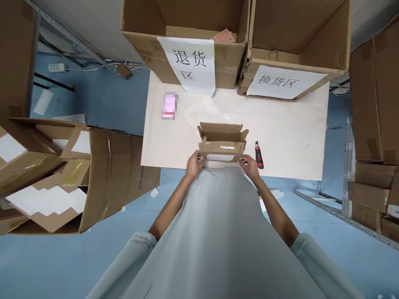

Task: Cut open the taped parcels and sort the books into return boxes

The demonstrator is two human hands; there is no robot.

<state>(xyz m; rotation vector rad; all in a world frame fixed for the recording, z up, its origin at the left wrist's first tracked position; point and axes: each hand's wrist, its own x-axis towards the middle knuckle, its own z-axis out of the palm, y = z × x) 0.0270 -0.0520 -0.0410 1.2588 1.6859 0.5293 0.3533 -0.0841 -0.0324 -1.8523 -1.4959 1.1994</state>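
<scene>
A small cardboard box (218,147) stands near the front edge of the white table (289,133), its top flaps raised and a white label (220,157) on the side facing me. My left hand (194,163) grips the box at its lower left corner. At the lower right corner, my right hand (249,165) holds it with pinched fingers. Just right of that hand lies a black and red utility knife (259,155) with some blade showing. What the small box contains is hidden from this angle.
Two large open boxes with paper signs, one on the left (140,47) and one on the right (338,62), stand at the table's back. A blurred pink item (170,105) lies at left. A big carton (115,174) of cardboard stands left; stacked boxes (370,185) stand right.
</scene>
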